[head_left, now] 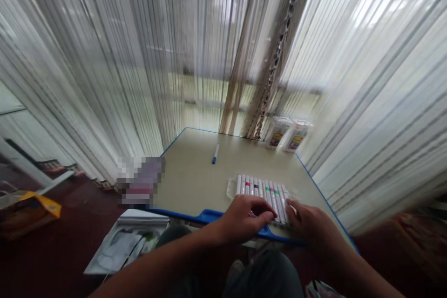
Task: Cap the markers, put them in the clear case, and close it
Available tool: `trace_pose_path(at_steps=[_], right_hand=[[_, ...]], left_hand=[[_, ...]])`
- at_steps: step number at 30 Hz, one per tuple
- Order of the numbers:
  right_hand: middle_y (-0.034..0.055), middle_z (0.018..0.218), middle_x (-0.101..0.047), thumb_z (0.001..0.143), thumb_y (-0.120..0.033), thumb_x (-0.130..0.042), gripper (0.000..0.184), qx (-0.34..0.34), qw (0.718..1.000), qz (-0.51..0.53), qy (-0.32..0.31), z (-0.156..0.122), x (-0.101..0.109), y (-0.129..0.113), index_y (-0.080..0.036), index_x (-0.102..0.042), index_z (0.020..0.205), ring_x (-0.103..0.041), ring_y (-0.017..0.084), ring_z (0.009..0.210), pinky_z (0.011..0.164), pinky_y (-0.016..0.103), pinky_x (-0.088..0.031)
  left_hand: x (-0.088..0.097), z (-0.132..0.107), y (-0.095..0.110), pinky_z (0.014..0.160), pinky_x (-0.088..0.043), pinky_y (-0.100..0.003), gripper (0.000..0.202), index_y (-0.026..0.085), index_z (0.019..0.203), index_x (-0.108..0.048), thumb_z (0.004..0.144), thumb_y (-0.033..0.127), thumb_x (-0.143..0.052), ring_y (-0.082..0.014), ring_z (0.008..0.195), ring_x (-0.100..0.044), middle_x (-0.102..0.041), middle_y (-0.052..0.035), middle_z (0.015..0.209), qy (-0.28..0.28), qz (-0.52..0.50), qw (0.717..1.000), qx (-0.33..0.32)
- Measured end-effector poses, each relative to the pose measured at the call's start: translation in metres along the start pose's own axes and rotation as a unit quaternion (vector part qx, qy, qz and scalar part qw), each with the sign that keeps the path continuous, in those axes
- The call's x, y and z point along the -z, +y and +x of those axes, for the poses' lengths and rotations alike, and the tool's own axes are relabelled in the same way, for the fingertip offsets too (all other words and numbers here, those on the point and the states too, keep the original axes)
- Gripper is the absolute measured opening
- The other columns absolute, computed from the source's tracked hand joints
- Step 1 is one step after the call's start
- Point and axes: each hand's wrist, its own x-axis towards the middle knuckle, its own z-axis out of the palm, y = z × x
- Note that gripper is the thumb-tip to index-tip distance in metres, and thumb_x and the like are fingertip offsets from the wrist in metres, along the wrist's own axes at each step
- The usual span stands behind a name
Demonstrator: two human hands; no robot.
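A row of several white markers (pixel 260 191) with coloured bands lies side by side in a clear plastic tray (pixel 231 188) near the front edge of the table. My left hand (pixel 246 216) curls over the near left ends of the row, thumb and fingers bent and brought close together at the markers. At the row's right end, the fingers of my right hand (pixel 309 219) press together against the last markers. Both hands hide part of the tray. Farther back, a single marker with a blue cap (pixel 215 153) lies apart on the table.
The pale table (pixel 195 181) has a blue rim. Two clear packs (pixel 278 132) with colourful labels stand at its back right, by sheer curtains (pixel 206 56). A blurred-out item (pixel 143 181) sits at the left edge. Below is an open white box (pixel 120 251); a yellow bag (pixel 44 205) lies farther left.
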Motion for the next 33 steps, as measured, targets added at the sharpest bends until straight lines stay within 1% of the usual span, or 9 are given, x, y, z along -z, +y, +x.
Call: trace_pose_path(at_steps=[4, 8, 11, 15, 18, 21, 24, 29, 33], right_hand=[[0.0122, 0.093, -0.075, 0.091, -0.029, -0.039, 0.037, 0.013, 1.0, -0.001, 0.0, -0.001, 0.001, 0.004, -0.018, -0.069, 0.108, -0.07, 0.027, 0.084, 0.07, 0.031, -0.047], [0.01, 0.089, -0.075, 0.084, -0.025, -0.045, 0.032, 0.02, 0.997, 0.072, 0.028, 0.012, 0.018, 0.008, -0.016, -0.074, 0.097, -0.069, 0.024, 0.081, 0.074, 0.031, -0.047], [0.0096, 0.079, -0.073, 0.081, -0.021, -0.047, 0.032, -0.008, 0.984, 0.148, 0.095, 0.031, 0.03, 0.016, -0.012, -0.073, 0.096, -0.065, 0.021, 0.069, 0.07, 0.032, -0.047], [0.0046, 0.072, -0.069, 0.082, -0.021, -0.048, 0.028, -0.001, 0.982, 0.165, 0.096, 0.05, 0.029, 0.027, -0.015, -0.073, 0.093, -0.06, 0.016, 0.062, 0.064, 0.028, -0.046], [0.0037, 0.068, -0.065, 0.081, -0.023, -0.052, 0.025, 0.023, 0.981, 0.173, 0.086, 0.056, 0.02, 0.028, -0.015, -0.073, 0.091, -0.057, 0.015, 0.06, 0.062, 0.027, -0.044], [0.0034, 0.068, -0.062, 0.081, -0.023, -0.054, 0.025, 0.039, 0.98, 0.18, 0.076, 0.057, 0.014, 0.028, -0.014, -0.073, 0.094, -0.054, 0.014, 0.059, 0.061, 0.026, -0.042], [0.0026, 0.067, -0.061, 0.08, -0.022, -0.055, 0.023, 0.043, 0.979, 0.187, 0.068, 0.058, 0.011, 0.029, -0.014, -0.073, 0.093, -0.053, 0.014, 0.059, 0.061, 0.026, -0.041], [0.0021, 0.067, -0.061, 0.079, -0.022, -0.056, 0.021, 0.042, 0.977, 0.2, 0.059, 0.06, 0.011, 0.031, -0.015, -0.073, 0.089, -0.052, 0.013, 0.06, 0.06, 0.025, -0.04], [0.0009, 0.064, -0.061, 0.079, -0.023, -0.056, 0.021, 0.036, 0.975, 0.211, 0.053, 0.061, 0.011, 0.032, -0.015, -0.073, 0.089, -0.052, 0.013, 0.058, 0.059, 0.024, -0.04]], left_hand=[[-0.001, -0.003, -0.001, 0.065, -0.045, -0.02, 0.021, 0.011, 0.091, -0.073, 0.083, 0.023, -0.057, -0.0142, 0.075, -0.063, -0.072, -0.0067, 0.082, 0.003, 0.014, 1.0, -0.022], [-0.018, 0.0, -0.003, 0.075, -0.046, -0.022, 0.017, 0.014, 0.092, -0.071, 0.083, 0.018, -0.057, -0.0148, 0.081, -0.063, -0.071, -0.0063, 0.087, -0.028, 0.105, 0.988, -0.114], [-0.042, 0.011, -0.01, 0.08, -0.046, -0.028, 0.017, 0.017, 0.096, -0.069, 0.085, 0.021, -0.056, -0.0184, 0.087, -0.062, -0.068, -0.0074, 0.094, -0.061, 0.212, 0.958, -0.184], [-0.069, 0.031, -0.022, 0.079, -0.047, -0.036, 0.018, 0.017, 0.1, -0.065, 0.087, 0.025, -0.056, -0.023, 0.089, -0.059, -0.065, -0.0087, 0.097, -0.083, 0.359, 0.903, -0.22], [-0.076, 0.042, -0.031, 0.076, -0.047, -0.035, 0.013, 0.016, 0.096, -0.063, 0.087, 0.021, -0.055, -0.0228, 0.086, -0.057, -0.064, -0.0074, 0.093, -0.088, 0.415, 0.877, -0.227], [-0.075, 0.045, -0.036, 0.075, -0.047, -0.034, 0.009, 0.015, 0.09, -0.063, 0.086, 0.015, -0.054, -0.0222, 0.084, -0.056, -0.064, -0.0069, 0.091, -0.092, 0.44, 0.861, -0.237], [-0.073, 0.044, -0.037, 0.078, -0.046, -0.034, 0.011, 0.014, 0.089, -0.063, 0.087, 0.015, -0.052, -0.0216, 0.085, -0.054, -0.063, -0.0078, 0.091, -0.097, 0.436, 0.859, -0.249], [-0.07, 0.043, -0.037, 0.083, -0.045, -0.037, 0.014, 0.014, 0.095, -0.063, 0.088, 0.016, -0.051, -0.0237, 0.095, -0.053, -0.063, -0.0101, 0.095, -0.077, 0.403, 0.878, -0.245], [-0.069, 0.043, -0.038, 0.085, -0.045, -0.038, 0.014, 0.014, 0.096, -0.063, 0.089, 0.019, -0.051, -0.0241, 0.096, -0.052, -0.063, -0.011, 0.096, -0.068, 0.395, 0.884, -0.241]])
